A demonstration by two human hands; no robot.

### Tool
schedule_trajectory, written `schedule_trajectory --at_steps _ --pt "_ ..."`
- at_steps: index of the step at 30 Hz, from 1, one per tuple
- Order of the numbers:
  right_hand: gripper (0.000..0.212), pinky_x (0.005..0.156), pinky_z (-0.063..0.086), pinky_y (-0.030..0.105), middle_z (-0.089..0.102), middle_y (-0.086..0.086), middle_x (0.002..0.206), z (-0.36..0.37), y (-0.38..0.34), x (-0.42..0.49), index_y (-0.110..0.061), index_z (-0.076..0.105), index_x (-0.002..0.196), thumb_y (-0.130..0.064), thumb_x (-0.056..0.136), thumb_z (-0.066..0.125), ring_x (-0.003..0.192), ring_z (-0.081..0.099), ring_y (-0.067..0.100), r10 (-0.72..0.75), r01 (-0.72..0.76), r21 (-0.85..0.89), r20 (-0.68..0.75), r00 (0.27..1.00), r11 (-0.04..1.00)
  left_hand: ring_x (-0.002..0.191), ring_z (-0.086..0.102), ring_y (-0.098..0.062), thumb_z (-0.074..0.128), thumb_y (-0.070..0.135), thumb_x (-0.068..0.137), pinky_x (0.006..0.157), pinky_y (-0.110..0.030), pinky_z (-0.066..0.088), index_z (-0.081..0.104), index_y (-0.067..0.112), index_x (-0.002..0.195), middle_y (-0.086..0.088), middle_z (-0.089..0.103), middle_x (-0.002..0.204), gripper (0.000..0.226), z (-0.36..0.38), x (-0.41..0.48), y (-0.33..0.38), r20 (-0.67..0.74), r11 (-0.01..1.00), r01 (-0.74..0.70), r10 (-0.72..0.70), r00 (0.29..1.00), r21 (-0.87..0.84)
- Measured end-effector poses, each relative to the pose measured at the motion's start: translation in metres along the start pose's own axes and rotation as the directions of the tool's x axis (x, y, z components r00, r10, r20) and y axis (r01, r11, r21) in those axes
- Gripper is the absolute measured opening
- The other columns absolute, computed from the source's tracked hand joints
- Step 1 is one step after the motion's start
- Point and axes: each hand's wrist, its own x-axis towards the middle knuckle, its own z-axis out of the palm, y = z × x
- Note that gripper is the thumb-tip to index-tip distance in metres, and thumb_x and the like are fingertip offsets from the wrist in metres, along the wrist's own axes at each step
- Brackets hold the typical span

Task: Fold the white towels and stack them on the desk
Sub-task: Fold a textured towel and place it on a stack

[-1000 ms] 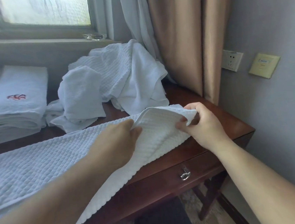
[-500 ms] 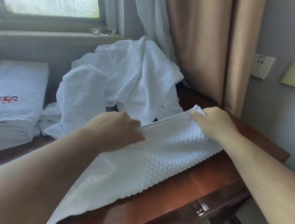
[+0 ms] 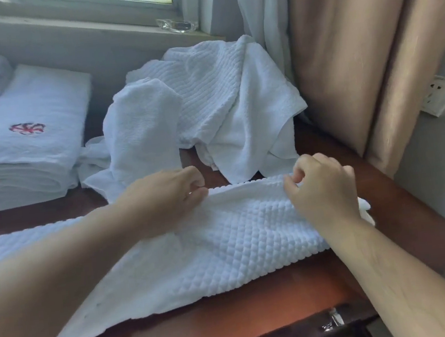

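Nearest us, the waffle towel (image 3: 225, 251) lies flat across the brown desk (image 3: 259, 305), its near edge close to the desk front. Our left hand (image 3: 164, 200) and right hand (image 3: 323, 184) both pinch its far folded edge. Beyond lies a heap of unfolded towels (image 3: 208, 106); far left sits a folded stack (image 3: 27, 140) with a red emblem

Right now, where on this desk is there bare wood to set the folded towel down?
Bare wood shows along the desk's front edge, below the waffle towel both hands pinch, and at the right corner beside the beige curtain. A narrow strip lies in front of the folded stack. The back is crowded by the heap of unfolded towels.
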Motion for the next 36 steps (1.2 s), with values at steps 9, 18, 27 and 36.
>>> schedule_trajectory --at_steps 9,18,27,36 --pt "0.024 0.073 0.039 0.019 0.055 -0.014 0.078 0.003 -0.168 -0.061 -0.036 0.052 0.073 -0.046 0.088 0.069 0.081 0.053 0.003 -0.642 0.357 0.640 0.286 0.711 0.681 0.067 0.058 0.004 0.055 0.046 0.092 0.055 -0.022 0.037 0.064 0.045 0.090 0.034 0.061 0.084 0.009 -0.062 -0.185 -0.100 -0.134 0.913 0.349 -0.381 0.915 -0.212" --pt "0.070 0.106 0.040 0.044 0.056 -0.006 0.128 0.006 -0.298 -0.124 -0.034 0.061 0.130 -0.072 0.071 0.067 0.122 0.048 0.019 -0.966 0.736 0.631 0.093 0.240 0.244 0.090 0.064 0.006 0.059 0.029 0.100 0.079 -0.026 0.049 0.072 0.040 0.096 0.027 0.071 0.095 0.017 -0.078 -0.327 -0.159 -0.253 0.727 0.508 -0.657 0.710 -0.462" --pt "0.070 0.091 0.044 0.031 0.052 -0.002 0.128 0.013 -0.314 -0.138 -0.034 0.050 0.120 -0.079 0.069 0.069 0.113 0.050 0.019 -0.987 0.880 0.448 -0.074 -0.143 -0.161 0.100 0.063 -0.005 0.052 0.034 0.094 0.092 -0.028 0.048 0.076 0.031 0.094 0.015 0.071 0.100 0.024 -0.071 -0.335 -0.175 -0.225 0.754 0.395 -0.570 0.790 -0.524" --pt "0.019 0.065 0.049 0.038 0.061 0.001 0.082 0.013 -0.328 -0.159 -0.012 0.067 0.086 -0.022 0.092 0.052 0.073 0.057 0.023 -0.986 0.935 0.346 -0.167 -0.025 -0.082 0.101 0.062 -0.003 0.045 0.035 0.091 0.097 -0.038 0.046 0.080 0.025 0.083 0.014 0.071 0.097 0.037 -0.073 -0.317 -0.182 -0.262 0.832 0.381 -0.504 0.823 -0.403"
